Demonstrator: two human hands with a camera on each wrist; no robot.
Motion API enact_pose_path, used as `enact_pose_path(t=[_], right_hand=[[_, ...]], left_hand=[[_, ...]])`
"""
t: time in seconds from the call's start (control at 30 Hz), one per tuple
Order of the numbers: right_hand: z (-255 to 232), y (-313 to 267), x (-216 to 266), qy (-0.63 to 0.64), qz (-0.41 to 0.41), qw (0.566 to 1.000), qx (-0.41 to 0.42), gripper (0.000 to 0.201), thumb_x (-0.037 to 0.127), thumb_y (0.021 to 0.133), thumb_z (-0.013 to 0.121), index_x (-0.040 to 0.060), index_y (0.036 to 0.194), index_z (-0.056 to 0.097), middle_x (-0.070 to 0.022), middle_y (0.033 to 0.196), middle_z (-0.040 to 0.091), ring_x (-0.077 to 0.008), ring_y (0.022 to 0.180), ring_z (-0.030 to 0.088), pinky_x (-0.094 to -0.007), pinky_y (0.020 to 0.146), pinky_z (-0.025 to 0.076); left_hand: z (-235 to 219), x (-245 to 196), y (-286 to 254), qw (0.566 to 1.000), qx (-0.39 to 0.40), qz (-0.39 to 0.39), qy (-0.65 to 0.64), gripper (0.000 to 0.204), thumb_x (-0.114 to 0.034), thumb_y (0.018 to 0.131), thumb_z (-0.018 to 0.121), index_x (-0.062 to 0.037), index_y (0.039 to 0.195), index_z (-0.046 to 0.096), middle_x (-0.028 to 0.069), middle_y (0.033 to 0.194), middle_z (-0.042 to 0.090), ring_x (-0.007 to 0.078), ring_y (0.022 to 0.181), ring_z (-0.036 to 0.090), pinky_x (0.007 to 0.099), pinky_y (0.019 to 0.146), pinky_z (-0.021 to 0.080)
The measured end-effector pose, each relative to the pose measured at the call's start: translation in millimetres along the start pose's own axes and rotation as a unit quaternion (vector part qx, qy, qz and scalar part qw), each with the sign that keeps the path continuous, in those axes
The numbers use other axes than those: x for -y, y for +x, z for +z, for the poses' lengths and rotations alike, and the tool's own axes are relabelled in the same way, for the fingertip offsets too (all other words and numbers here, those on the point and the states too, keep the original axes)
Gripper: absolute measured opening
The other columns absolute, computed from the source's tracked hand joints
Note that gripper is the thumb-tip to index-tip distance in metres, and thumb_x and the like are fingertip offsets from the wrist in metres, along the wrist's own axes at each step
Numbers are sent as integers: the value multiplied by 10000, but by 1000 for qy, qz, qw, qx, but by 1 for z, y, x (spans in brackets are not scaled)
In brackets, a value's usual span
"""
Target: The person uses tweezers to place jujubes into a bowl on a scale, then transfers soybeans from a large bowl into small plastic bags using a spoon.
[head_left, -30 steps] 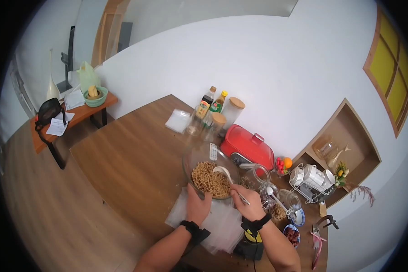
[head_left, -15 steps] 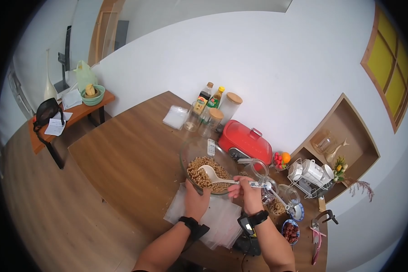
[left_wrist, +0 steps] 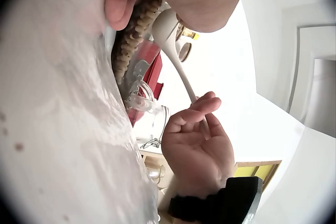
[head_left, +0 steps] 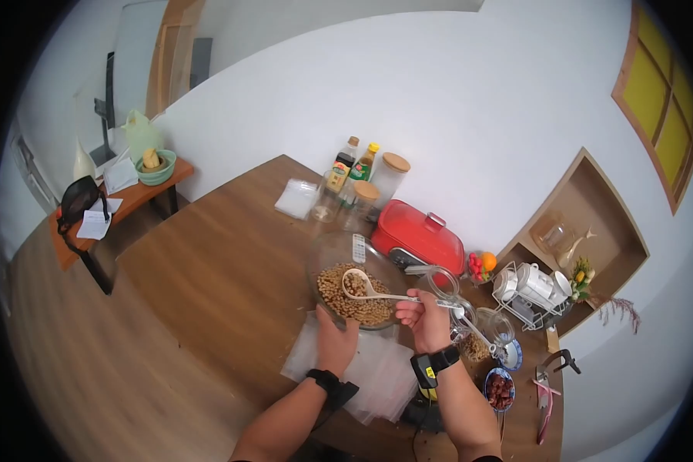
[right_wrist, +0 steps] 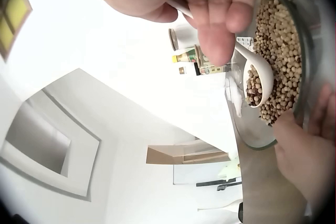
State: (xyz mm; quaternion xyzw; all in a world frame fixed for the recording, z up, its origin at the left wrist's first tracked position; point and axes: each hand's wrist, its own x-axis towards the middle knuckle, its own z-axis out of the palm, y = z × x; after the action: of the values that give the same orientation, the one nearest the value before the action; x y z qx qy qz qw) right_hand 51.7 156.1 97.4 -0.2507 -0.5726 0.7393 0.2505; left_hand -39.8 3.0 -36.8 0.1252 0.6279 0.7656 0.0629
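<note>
A clear glass bowl (head_left: pixel 333 248) holds a heap of pale, round beans (head_left: pixel 373 312) with some darker bits among them. At the near rim my left hand (head_left: pixel 336 343) grips the bowl, thumb at the edge. My right hand (head_left: pixel 430 323) pinches the long handle of a white soup spoon (right_wrist: pixel 269 74), palm turned upward in the left wrist view. The spoon's scoop is raised over the heap and carries a load of beans. Below the bowl, clear plastic bags (head_left: pixel 362 377) lie flat on the wooden table (head_left: pixel 231 254).
Behind the bowl stand a red electric cooker (head_left: pixel 420 235), sauce bottles (head_left: pixel 340 165) and cork-lidded jars (head_left: pixel 389 177). To the right are open glass jars (head_left: pixel 494 327), a bowl of dark red dried pieces (head_left: pixel 500 390), a cup rack (head_left: pixel 527 296) and pink-handled scissors (head_left: pixel 545 408).
The spoon, first low in the beans, has come up with a load in its scoop. My right hand has turned palm up and shifted slightly up. The left hand stays at the bowl.
</note>
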Motion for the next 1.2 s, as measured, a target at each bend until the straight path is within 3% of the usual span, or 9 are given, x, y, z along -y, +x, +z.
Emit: enact_pose_path(t=[0.07,0.17,0.3,0.37,0.47,0.6,0.77,0.87,1.2], right_hand=[[-4,-5,10,-2,-14,1000,-2,360,298,1113,543,-18,1252,647,-188,966,808,-227,753,779,-303,662,591],[-13,-18,36,17,-26,999,-14,336,286,1113,547,-8,1237,650,-189,965,809,-224,750,780,-299,665,594],[-51,-44,83,36,-59,997,-33,308,274,1128,517,10,1217,649,-171,939,798,-234,752,761,-312,664,569],[-77,-65,108,30,-79,993,-77,309,266,1117,525,2,1216,651,-170,939,802,-218,731,768,-289,637,568],[-117,-103,143,-15,-119,981,-155,344,289,1094,555,-11,1223,663,-173,937,798,-221,743,760,-308,666,575],[-176,-147,169,-52,-157,955,-248,377,313,1089,554,-19,1230,662,-159,930,792,-207,746,748,-315,692,565],[-234,-183,169,-78,-146,927,-338,391,332,1078,563,-9,1245,657,-153,934,796,-203,755,755,-313,699,569],[-267,-196,158,-69,-150,919,-359,391,337,1069,573,-6,1237,655,-155,934,796,-203,749,758,-316,690,572],[-299,-221,138,-55,-143,904,-400,355,304,1079,546,-12,1195,657,-155,896,788,-206,716,751,-320,659,576]], left_hand=[[3,23,5,999,-14,4,52,774,-180,975,690,96,1593,316,360,1446,594,484,1278,649,487,1093,503],[-5,51,14,981,-44,91,164,823,-179,987,677,128,1625,257,358,1465,561,455,1201,679,467,1031,552],[0,-29,-5,999,12,-41,-24,774,-142,997,651,89,1633,274,240,1390,574,281,959,691,366,689,624],[-4,-8,2,995,13,-45,-83,754,-126,1000,639,51,1639,281,198,1369,564,218,889,661,314,574,600],[-2,-14,0,996,13,-52,-74,565,-108,1031,584,-34,1553,381,152,1379,585,194,840,692,285,560,584],[-3,-3,4,997,11,-43,-66,615,-110,1031,585,-48,1593,342,163,1405,569,198,816,686,296,559,588],[-4,-25,-2,994,25,-84,-66,717,-118,1028,588,-32,1663,266,190,1444,535,215,827,685,303,585,594],[-1,-16,-1,996,-2,-65,-57,541,-117,1055,563,-59,1561,379,140,1344,615,182,717,696,273,523,560],[-1,-17,0,998,3,-40,-49,478,-99,1051,556,-63,1507,418,118,1253,639,160,677,681,254,496,534]])
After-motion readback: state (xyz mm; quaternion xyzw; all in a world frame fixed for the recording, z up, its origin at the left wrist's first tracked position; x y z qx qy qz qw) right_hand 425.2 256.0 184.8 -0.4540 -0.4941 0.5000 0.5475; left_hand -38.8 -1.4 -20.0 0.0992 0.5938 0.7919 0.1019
